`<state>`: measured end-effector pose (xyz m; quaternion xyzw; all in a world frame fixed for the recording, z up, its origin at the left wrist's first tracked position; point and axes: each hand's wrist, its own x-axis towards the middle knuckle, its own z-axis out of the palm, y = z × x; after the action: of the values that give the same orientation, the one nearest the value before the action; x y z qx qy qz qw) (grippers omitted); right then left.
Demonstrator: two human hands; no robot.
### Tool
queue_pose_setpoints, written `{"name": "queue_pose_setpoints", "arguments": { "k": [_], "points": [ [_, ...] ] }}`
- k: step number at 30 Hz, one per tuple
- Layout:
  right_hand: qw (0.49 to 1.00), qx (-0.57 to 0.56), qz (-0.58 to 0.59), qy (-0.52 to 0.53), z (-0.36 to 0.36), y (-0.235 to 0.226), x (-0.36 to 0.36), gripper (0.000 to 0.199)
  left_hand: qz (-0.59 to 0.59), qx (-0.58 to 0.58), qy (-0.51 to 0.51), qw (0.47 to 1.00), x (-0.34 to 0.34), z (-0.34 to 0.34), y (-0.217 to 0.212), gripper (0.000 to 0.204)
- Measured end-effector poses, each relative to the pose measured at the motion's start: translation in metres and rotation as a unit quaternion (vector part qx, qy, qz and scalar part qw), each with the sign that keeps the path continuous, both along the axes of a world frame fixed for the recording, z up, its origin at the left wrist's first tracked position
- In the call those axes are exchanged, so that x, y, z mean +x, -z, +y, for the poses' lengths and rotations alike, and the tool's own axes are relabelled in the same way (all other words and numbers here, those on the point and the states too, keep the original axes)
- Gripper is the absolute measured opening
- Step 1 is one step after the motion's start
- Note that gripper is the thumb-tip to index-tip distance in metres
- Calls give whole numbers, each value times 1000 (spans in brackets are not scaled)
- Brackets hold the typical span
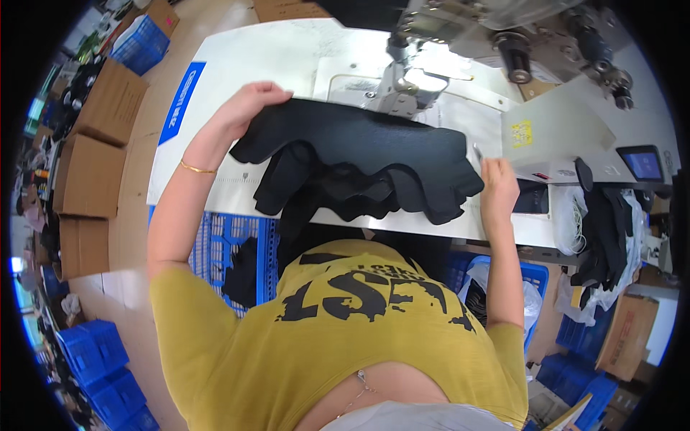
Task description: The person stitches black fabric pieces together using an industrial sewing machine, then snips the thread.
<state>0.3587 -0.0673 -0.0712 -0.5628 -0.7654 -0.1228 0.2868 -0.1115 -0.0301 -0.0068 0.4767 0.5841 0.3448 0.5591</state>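
The left hand (248, 108) grips the far left edge of the black knit fabric piece (359, 154) lying on the white sewing table (287, 57); the sewing machine head (417, 72) stands just behind it; the right hand (497, 188) pinches its right edge; positioning seems underway, and feeding under the needle would call for flat, aligned edges.

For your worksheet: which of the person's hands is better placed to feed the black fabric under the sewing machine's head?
Probably the left hand: it grips the black fabric beside the machine head. The right hand sits at the near right edge.
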Motion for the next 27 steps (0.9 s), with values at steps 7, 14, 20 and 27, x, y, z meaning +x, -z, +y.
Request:
{"name": "queue_pose_setpoints", "arguments": {
  "k": [7,14,20,27],
  "points": [
    [935,-152,313,-66,8,-59,-12,46,57,22,-61,996,12,-78,-40,78],
    [981,-175,66,-57,-11,-44,-94,48,201,210,-193,937,77,-145,16,71],
    [990,63,-91,-88,-17,-43,-82,38,408,400,-334,750,109,-132,47,54],
    [994,95,-19,-42,-35,-54,-91,23,379,459,-366,715,99,-140,37,39]
  ]
}}
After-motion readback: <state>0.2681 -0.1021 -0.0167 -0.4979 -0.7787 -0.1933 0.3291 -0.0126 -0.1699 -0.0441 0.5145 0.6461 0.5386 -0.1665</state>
